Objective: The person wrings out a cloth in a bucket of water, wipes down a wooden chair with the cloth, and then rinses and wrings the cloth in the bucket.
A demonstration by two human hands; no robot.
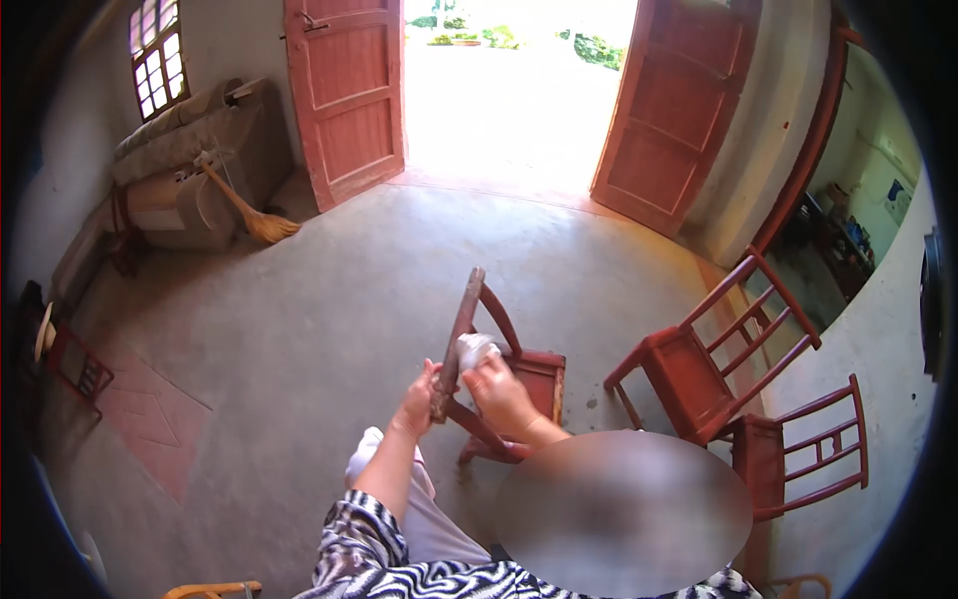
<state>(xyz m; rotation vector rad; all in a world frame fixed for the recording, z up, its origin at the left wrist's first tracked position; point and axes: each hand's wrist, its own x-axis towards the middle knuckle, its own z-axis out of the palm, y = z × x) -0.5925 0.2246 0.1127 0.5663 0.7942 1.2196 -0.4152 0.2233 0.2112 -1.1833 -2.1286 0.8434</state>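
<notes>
A red wooden chair (539, 378) stands tilted before me, its worn top rail (465, 321) turned up toward me. My left hand (418, 399) is closed round the lower end of that rail. In my right hand (491, 387) is a crumpled white cloth (476, 349), which lies against the rail near its middle. Part of the chair's seat and legs is hidden behind my right forearm and a blurred oval area.
Two more red chairs (689, 374) (763, 454) stand at the right. A straw broom (267, 226) leans on a sofa (180, 205) at the left. Red double doors (349, 100) stand open ahead. A small red chair (78, 367) is at the far left.
</notes>
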